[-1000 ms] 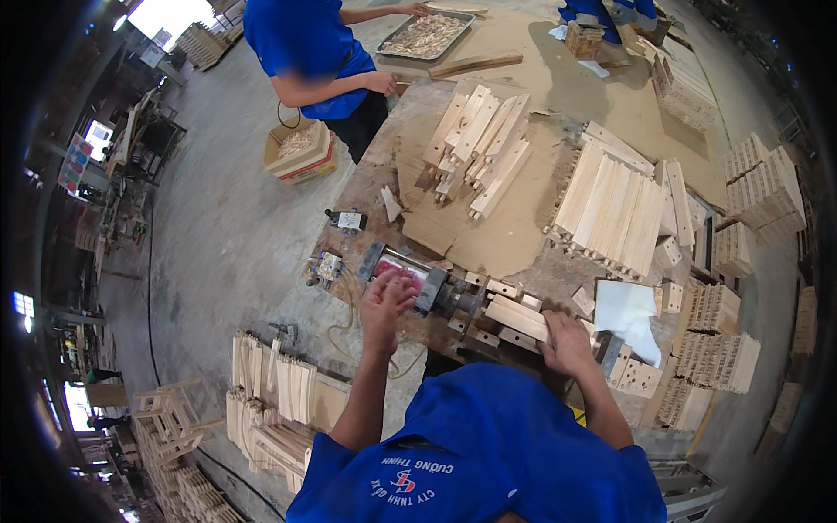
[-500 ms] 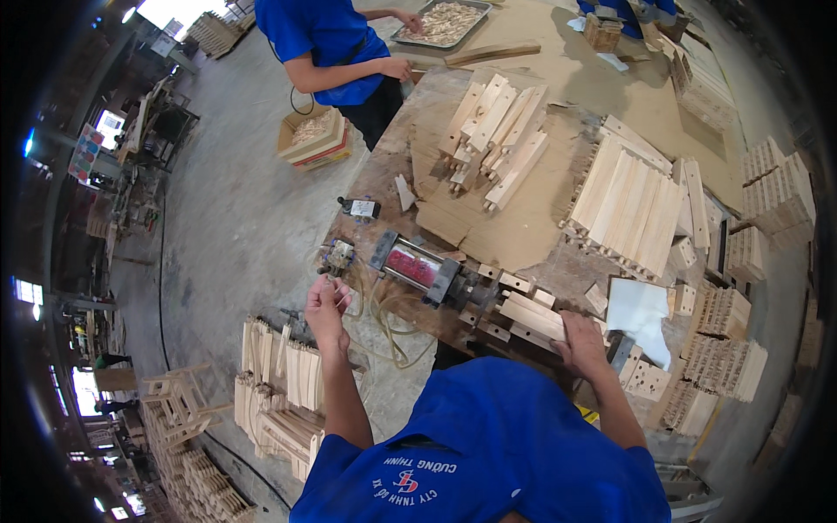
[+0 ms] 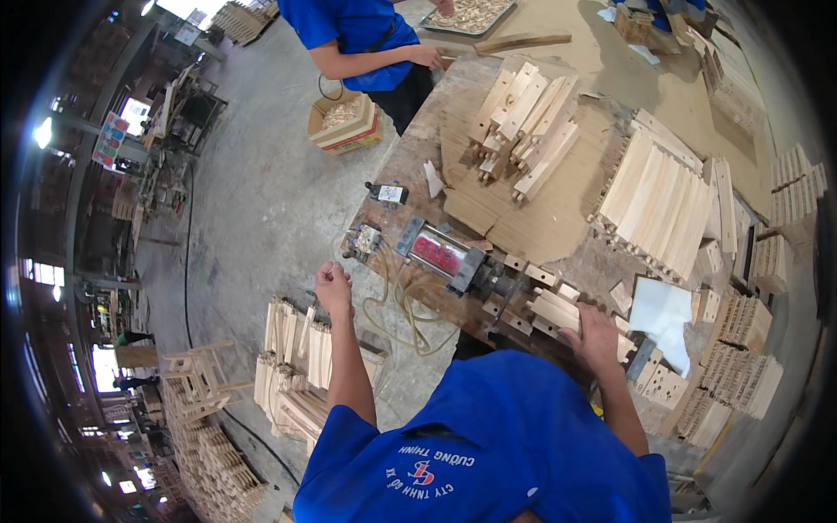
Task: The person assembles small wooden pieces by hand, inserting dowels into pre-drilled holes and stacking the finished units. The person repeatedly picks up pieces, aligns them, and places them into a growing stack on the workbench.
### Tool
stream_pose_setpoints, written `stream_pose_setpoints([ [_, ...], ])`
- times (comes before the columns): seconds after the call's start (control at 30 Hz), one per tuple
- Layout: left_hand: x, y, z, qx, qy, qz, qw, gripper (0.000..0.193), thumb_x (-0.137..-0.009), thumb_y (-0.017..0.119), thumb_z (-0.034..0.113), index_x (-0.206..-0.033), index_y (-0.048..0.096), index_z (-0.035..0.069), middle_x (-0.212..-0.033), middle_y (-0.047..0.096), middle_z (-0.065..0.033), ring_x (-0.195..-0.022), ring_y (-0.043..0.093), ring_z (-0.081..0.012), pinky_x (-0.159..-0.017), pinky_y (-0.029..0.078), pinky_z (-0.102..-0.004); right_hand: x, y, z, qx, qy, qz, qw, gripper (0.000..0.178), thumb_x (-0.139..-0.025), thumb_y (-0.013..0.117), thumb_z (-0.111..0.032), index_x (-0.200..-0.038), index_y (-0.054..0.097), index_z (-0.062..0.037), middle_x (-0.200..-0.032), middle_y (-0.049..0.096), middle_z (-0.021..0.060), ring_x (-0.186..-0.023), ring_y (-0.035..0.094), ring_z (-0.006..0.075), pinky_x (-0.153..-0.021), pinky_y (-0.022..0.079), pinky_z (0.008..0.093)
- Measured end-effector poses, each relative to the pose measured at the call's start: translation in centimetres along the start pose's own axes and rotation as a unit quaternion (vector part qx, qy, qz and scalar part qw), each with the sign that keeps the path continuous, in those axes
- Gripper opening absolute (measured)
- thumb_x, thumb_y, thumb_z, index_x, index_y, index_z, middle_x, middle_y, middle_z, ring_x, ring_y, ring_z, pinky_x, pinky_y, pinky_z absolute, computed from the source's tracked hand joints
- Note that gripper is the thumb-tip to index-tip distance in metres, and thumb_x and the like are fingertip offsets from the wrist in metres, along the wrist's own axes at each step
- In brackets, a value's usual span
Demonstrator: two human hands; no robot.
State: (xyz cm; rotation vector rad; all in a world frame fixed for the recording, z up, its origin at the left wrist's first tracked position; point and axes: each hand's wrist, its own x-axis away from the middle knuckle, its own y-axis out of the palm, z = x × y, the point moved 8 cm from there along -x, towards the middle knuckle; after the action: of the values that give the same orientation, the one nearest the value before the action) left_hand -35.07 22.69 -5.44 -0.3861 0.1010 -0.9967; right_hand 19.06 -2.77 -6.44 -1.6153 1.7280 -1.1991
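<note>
My left hand (image 3: pixel 334 289) hangs over the floor just left of the table edge, its fingers curled together; whether anything small is in them is hidden. Near it on the table corner is a metal valve (image 3: pixel 363 241) with clear hoses (image 3: pixel 403 324). My right hand (image 3: pixel 598 338) is closed around the right end of a pale wooden piece (image 3: pixel 554 307), thumb on the near side and fingers on the far side. That piece lies in a jig of drilled wooden blocks (image 3: pixel 516 322), in line with a pneumatic cylinder (image 3: pixel 438 254).
Stacked wooden pieces lie beyond on cardboard (image 3: pixel 523 113) and at the right (image 3: pixel 656 205). A white sheet (image 3: pixel 661 318) is right of my right hand. More bundled pieces (image 3: pixel 292 357) stand lower left. A co-worker (image 3: pixel 370 44) stands across the table, near a box of small wooden parts (image 3: pixel 344 122).
My left hand has come away from the valve, ending up left of and below it. My right hand stays at the wooden piece. The whole view has shifted a little.
</note>
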Motion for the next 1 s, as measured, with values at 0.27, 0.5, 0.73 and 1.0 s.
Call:
stream_pose_setpoints([
  [0.27,-2.5,5.0,1.9,-0.247,0.086,-0.041,0.964,0.029,-0.100,0.065,0.026,-0.102,0.072,-0.001,-0.084,0.069,-0.0062,-0.062,0.063,-0.0110,-0.050,0.049,-0.0278,0.6,-0.6,-0.1,0.020,-0.022,0.003,1.000,0.064,-0.095,0.069,-0.041,-0.142,0.053,-0.0017,-0.131,0.063,0.0182,-0.121,0.057,0.0366,-0.108,0.038,0.0491],
  [0.5,-0.3,8.3,4.0,-0.487,0.248,0.004,0.837,0.032,-0.099,0.065,0.030,-0.102,0.070,-0.001,-0.091,0.073,-0.0274,-0.085,0.071,-0.0482,-0.073,0.053,-0.0575,0.6,-1.2,-1.6,0.091,-0.034,0.045,0.994,0.086,-0.087,0.074,-0.054,-0.149,0.046,-0.0018,-0.131,0.058,0.0149,-0.121,0.054,0.0318,-0.109,0.035,0.0507],
  [0.73,-0.7,8.0,4.0,-0.477,0.274,-0.011,0.835,0.033,-0.099,0.064,0.030,-0.103,0.070,-0.002,-0.092,0.072,-0.0289,-0.085,0.070,-0.0497,-0.075,0.053,-0.0578,0.9,-1.2,-1.0,0.094,-0.037,0.037,0.994,0.090,-0.086,0.072,-0.062,-0.151,0.046,-0.0039,-0.131,0.057,0.0144,-0.119,0.054,0.0312,-0.105,0.036,0.0487],
  [1.0,-1.4,7.3,4.3,-0.472,0.265,-0.008,0.841,0.039,-0.102,0.057,0.031,-0.106,0.071,-0.005,-0.091,0.075,-0.0260,-0.080,0.073,-0.0433,-0.070,0.056,-0.0525,1.0,-1.2,-0.8,0.099,-0.041,0.033,0.994,0.092,-0.088,0.069,-0.065,-0.153,0.043,-0.0059,-0.128,0.057,0.0139,-0.117,0.053,0.0328,-0.106,0.036,0.0503],
])
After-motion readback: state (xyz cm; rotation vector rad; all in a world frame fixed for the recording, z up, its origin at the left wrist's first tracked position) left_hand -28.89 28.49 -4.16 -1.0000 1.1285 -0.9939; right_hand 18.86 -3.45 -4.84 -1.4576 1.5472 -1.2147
